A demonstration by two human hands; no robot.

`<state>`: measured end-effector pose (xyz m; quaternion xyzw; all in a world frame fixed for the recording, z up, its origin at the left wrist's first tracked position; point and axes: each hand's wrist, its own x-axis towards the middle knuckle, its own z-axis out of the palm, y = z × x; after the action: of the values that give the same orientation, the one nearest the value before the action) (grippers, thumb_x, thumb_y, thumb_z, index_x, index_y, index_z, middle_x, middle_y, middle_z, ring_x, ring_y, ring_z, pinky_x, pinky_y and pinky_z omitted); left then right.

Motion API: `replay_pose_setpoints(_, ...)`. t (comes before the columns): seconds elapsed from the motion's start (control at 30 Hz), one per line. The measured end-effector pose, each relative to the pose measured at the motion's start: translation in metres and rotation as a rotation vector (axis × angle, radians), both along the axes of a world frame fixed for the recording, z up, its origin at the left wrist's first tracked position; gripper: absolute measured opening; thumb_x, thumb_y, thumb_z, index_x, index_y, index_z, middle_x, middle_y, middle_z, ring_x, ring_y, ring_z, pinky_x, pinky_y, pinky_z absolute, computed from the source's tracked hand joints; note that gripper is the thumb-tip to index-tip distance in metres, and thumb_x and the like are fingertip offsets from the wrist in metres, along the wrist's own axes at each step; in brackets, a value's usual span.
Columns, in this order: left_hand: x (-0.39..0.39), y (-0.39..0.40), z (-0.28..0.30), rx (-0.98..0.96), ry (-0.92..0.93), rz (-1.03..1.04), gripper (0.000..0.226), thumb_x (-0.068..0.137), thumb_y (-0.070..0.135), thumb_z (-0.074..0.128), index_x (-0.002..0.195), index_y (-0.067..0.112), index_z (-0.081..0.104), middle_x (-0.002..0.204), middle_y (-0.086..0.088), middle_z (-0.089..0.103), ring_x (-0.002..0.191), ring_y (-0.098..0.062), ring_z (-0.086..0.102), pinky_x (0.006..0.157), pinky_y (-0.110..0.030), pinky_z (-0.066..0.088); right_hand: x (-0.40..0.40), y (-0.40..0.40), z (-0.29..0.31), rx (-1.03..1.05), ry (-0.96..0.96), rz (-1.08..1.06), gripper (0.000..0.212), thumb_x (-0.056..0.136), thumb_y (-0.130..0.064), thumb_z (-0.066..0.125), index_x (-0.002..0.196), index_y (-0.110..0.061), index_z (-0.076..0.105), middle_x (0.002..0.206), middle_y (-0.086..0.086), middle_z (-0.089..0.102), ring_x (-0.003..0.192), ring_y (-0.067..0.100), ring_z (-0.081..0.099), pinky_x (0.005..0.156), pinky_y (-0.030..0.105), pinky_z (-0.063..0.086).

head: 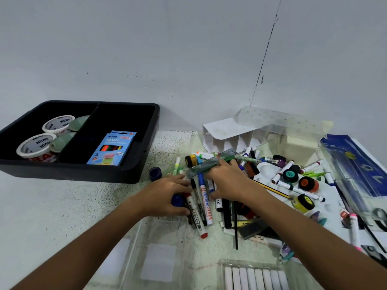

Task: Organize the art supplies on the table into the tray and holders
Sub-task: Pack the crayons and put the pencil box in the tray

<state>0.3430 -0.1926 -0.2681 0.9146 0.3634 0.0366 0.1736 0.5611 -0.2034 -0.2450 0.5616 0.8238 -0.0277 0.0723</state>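
Observation:
A pile of markers (206, 206), pens and small paint jars (290, 174) lies on the speckled table. My left hand (167, 195) grips a bundle of markers at the pile's left edge, beside a blue cap (177, 200). To its right, my right hand (226, 183) curls over the pile and holds a clear greenish ruler (209, 163) tilted up with a green pen along it. The black two-part tray (146, 143) stands at back left, with tape rolls (58, 123) in its left part and a blue neon pencil box (113, 148) in its right. A white divided holder (224, 141) lies behind the pile.
A clear box (282, 122) leans over the white holder. A white palette (266, 170), a striped pencil (272, 188) and a blue packet (356, 164) lie to the right. A clear plastic case (159, 248) and a box of white chalk (255, 277) sit near me. The wall is close behind.

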Motion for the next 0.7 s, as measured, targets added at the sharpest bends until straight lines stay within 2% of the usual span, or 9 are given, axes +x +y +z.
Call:
replay_pose_setpoints(0.2,-0.002,0.000,-0.007,0.028,-0.033,0.003,0.065,0.081,0.056,0.067,0.137,0.025,0.054,0.150,0.008,0.040,0.145,-0.006,0.017,0.113,-0.024,0.019,-0.003,-0.001,0.003,-0.001,0.001,-0.005,0.033,0.076,-0.045,0.073,0.098,-0.019,0.067,0.110,0.001,0.064,0.130,0.026,0.035,0.100,0.048,0.027)
replay_pose_setpoints(0.3,-0.003,0.000,-0.007,0.051,-0.048,0.005,0.063,0.082,0.054,0.067,0.136,0.024,0.054,0.149,0.007,0.043,0.144,-0.007,0.022,0.115,-0.026,0.022,-0.003,-0.005,0.004,0.003,0.027,0.003,0.032,0.076,-0.047,0.071,0.093,-0.021,0.065,0.105,-0.001,0.063,0.125,0.025,0.038,0.098,0.047,0.026)
replay_pose_setpoints(0.43,-0.004,-0.001,-0.005,0.102,-0.099,0.041,0.059,0.084,0.057,0.062,0.132,0.023,0.059,0.141,0.006,0.052,0.135,-0.007,0.038,0.103,-0.015,0.024,0.000,-0.011,0.005,0.016,0.074,0.014,0.041,0.078,-0.054,0.066,0.108,-0.026,0.064,0.116,-0.004,0.061,0.124,0.020,0.036,0.096,0.044,0.025)
replay_pose_setpoints(0.5,-0.003,-0.001,-0.004,0.096,-0.139,0.071,0.062,0.083,0.065,0.053,0.126,0.021,0.064,0.133,0.005,0.057,0.125,-0.006,0.046,0.100,-0.018,0.035,0.003,-0.013,0.007,0.040,0.121,0.011,0.046,0.078,-0.051,0.065,0.118,-0.028,0.062,0.120,-0.005,0.057,0.123,0.018,0.036,0.094,0.040,0.026)
replay_pose_setpoints(0.6,0.002,0.002,-0.006,0.173,-0.176,0.119,0.054,0.084,0.056,0.055,0.118,0.016,0.068,0.121,0.002,0.063,0.114,-0.012,0.053,0.094,-0.033,0.048,0.011,-0.017,0.010,0.048,0.317,-0.042,0.055,0.078,-0.046,0.068,0.128,-0.026,0.058,0.125,-0.006,0.053,0.120,0.013,0.041,0.095,0.034,0.032)
replay_pose_setpoints(0.63,0.005,0.003,-0.008,0.214,-0.192,0.134,0.049,0.084,0.050,0.059,0.117,0.014,0.069,0.119,0.000,0.064,0.113,-0.015,0.055,0.093,-0.035,0.049,0.015,-0.019,0.011,0.023,0.445,-0.090,0.056,0.078,-0.043,0.072,0.128,-0.025,0.058,0.125,-0.008,0.052,0.114,0.008,0.045,0.093,0.030,0.038)
replay_pose_setpoints(0.7,0.010,0.004,-0.011,0.255,-0.193,0.149,0.045,0.085,0.042,0.064,0.118,0.012,0.068,0.120,-0.004,0.065,0.116,-0.020,0.055,0.096,-0.031,0.044,0.023,-0.022,0.015,-0.050,0.727,-0.204,0.055,0.074,-0.030,0.081,0.124,-0.023,0.061,0.118,-0.007,0.054,0.093,0.003,0.055,0.079,0.023,0.048)
